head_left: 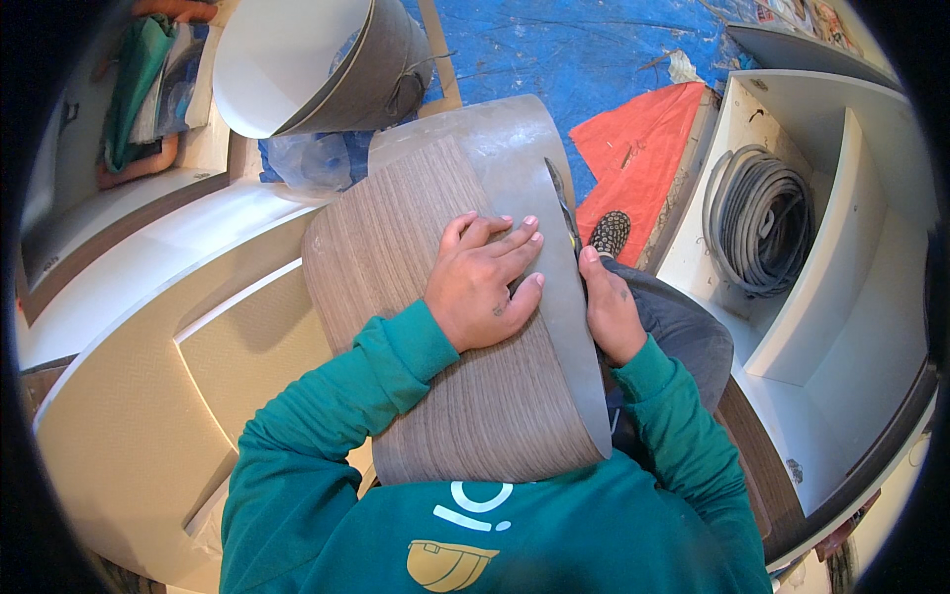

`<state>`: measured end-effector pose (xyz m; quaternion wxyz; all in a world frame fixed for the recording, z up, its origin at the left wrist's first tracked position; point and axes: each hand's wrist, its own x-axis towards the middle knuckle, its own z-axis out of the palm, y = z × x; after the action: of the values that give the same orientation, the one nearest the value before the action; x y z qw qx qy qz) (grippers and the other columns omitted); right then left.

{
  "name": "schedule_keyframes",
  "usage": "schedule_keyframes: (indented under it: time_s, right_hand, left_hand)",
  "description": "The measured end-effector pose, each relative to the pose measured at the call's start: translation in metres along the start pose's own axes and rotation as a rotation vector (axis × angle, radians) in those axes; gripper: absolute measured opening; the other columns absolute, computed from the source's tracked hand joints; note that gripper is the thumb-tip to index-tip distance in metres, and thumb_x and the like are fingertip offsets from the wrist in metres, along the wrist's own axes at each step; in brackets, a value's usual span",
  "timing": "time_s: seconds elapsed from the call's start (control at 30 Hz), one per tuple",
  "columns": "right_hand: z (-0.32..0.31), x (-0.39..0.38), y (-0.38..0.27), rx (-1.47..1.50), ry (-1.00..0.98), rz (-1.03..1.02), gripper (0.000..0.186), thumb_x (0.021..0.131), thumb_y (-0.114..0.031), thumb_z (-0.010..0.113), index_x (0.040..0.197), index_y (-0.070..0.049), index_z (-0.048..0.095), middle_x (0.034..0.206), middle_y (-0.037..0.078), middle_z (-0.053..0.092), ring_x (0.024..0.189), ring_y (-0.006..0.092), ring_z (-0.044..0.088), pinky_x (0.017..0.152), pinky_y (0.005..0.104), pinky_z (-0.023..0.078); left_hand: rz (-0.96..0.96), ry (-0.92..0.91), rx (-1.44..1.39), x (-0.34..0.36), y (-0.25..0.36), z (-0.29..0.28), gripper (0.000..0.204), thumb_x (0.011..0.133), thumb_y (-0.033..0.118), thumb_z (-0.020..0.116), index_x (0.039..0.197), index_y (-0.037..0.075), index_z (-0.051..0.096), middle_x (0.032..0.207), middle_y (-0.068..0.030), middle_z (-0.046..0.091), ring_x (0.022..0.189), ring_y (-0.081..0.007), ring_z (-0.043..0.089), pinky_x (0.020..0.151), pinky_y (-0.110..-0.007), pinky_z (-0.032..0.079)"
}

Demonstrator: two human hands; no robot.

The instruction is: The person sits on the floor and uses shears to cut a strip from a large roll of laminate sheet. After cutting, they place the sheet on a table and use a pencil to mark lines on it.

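A brown wood-grain laminate sheet (pixel 396 228) lies across my lap over a smooth grey sheet (pixel 515 129), whose bare strip shows along the right side and far end. My left hand (pixel 485 282) rests on the wood-grain face with its fingers spread, the tips reaching onto the grey strip. At the grey sheet's right edge, my right hand (pixel 616 312) is curled with its thumb up. Just beyond that thumb a narrow, dark-bladed tool (pixel 562 193) with a touch of yellow runs along the edge. The right fingers and the tool's grip are mostly hidden.
To the right, a white open cabinet (pixel 841 228) holds a coiled grey hose or cable (pixel 762 223). A curved pale panel (pixel 129 396) lies left. A rolled sheet (pixel 297 69) stands far left of the lap. Blue tarp (pixel 524 49) and an orange-red sheet (pixel 643 148) cover the floor.
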<state>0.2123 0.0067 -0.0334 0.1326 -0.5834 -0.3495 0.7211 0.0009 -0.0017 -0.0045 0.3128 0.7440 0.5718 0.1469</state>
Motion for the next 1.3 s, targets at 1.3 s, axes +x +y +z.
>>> schedule_keyframes:
  time_s: [1.3]
  right_hand:
    - [0.0001,-0.0043,0.0007,0.111,-0.003,0.073,0.061,0.111,-0.047,0.038,0.113,0.006,0.068,0.105,0.009,0.070,0.097,0.0151,0.061,0.090,0.0301,0.048]
  left_hand:
    - [-0.008,-0.015,0.000,0.0014,0.0016,-0.0034,0.041,0.087,0.022,0.067,0.122,0.001,0.071,0.133,-0.0135,0.067,0.122,-0.0322,0.058,0.111,-0.053,0.032]
